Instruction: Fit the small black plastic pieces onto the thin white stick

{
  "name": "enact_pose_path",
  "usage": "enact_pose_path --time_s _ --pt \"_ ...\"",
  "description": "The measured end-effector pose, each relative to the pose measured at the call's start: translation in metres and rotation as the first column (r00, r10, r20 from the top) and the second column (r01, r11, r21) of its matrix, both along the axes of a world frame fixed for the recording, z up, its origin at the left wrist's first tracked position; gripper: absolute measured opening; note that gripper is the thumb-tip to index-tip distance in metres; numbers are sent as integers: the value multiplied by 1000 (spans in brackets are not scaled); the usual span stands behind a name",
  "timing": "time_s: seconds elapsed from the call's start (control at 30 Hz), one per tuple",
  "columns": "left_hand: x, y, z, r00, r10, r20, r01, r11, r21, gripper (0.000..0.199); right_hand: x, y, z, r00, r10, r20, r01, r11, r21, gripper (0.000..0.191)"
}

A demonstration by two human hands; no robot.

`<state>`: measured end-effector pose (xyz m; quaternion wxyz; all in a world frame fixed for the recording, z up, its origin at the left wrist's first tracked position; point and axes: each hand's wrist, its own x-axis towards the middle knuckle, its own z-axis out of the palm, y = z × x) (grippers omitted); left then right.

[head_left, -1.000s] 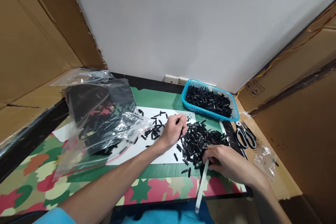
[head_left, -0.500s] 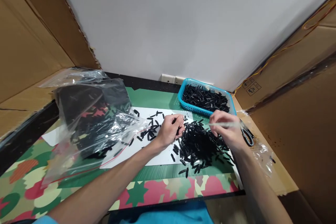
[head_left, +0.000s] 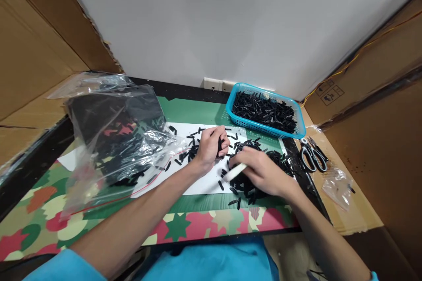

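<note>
My left hand (head_left: pixel 208 151) is closed over the white sheet (head_left: pixel 206 188), with small black strips (head_left: pixel 220 145) showing between its fingers. My right hand (head_left: pixel 260 170) is over a heap of loose black strips (head_left: pixel 250 191), gripping a pale, thin stick (head_left: pixel 235 173) that slants down to the left and is slightly blurred. Its fingertips are partly hidden behind the hand, so I cannot tell whether they also touch the heap. More black strips (head_left: pixel 191 153) are scattered on the sheet beside my left hand.
Behind the heap stands a blue basket (head_left: pixel 232 112) full of black strips. A clear zip bag (head_left: pixel 132 140) covers the left side. Scissors (head_left: pixel 313 158) and a small plastic bag (head_left: pixel 338 186) lie on cardboard to the right. Cardboard walls (head_left: pixel 379 140) flank the table.
My right hand has moved left and down onto the heap with the stick, uncovering the scissors. My left hand remains closed in nearly the same place. The view has shifted slightly.
</note>
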<state>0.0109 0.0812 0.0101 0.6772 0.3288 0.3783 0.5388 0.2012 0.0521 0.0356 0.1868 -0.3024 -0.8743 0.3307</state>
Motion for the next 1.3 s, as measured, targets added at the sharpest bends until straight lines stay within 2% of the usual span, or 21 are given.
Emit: enact_pose_path --time_s 0.07,0.13,0.33,0.43,0.53,0.67,0.73,0.8,0.83,0.9,1.0,1.1,1.17,1.23,1.3 --pt "-1 0 1 1000 5 31 -4 1000 -29 42 -8 -6 -2 985 76 153 -93 990 110 25" --pt "-2 0 2 999 5 46 -3 999 -52 40 -14 -9 -5 973 84 217 -118 982 151 24" --pt "-5 -2 4 997 -8 70 13 997 -70 41 -24 -10 2 956 103 274 -145 980 136 20" --pt "-6 -4 6 996 -23 89 30 997 -76 41 -28 -11 5 959 136 248 -165 981 100 19" --pt "-7 -7 7 994 -50 101 59 994 -97 40 -31 -11 1 978 116 175 -143 978 151 14" --pt "-5 -8 6 992 -62 106 74 990 -116 40 -31 -11 0 998 66 -11 -62 977 204 13" --pt "-4 -8 4 993 -57 104 69 991 -117 39 -31 -10 4 988 -6 -154 27 990 140 10" --pt "-3 -9 2 994 -45 95 57 991 -124 39 -32 -7 10 947 -144 -288 149 989 -5 3" --pt "-2 -10 1 995 -37 90 49 990 -131 38 -34 -4 12 917 -212 -337 191 977 -95 6" --pt "1 -12 -2 997 -15 75 26 988 -154 34 -37 3 16 874 -295 -387 211 947 -243 15" --pt "4 -14 -8 998 27 54 -17 984 -178 31 -41 15 16 885 -286 -367 179 937 -299 19" --pt "5 -13 -12 998 23 55 -12 984 -178 32 -42 23 12 926 -235 -295 188 966 -179 16" --pt "3 -12 -12 998 -14 64 25 983 -184 33 -41 25 9 939 -223 -261 237 971 24 16" --pt "1 -13 -8 996 -52 74 66 978 -197 35 -37 26 8 943 -215 -254 277 930 241 17" --pt "-1 -14 -3 991 -86 101 106 972 -211 38 -30 28 7 940 -207 -272 297 888 352 17"
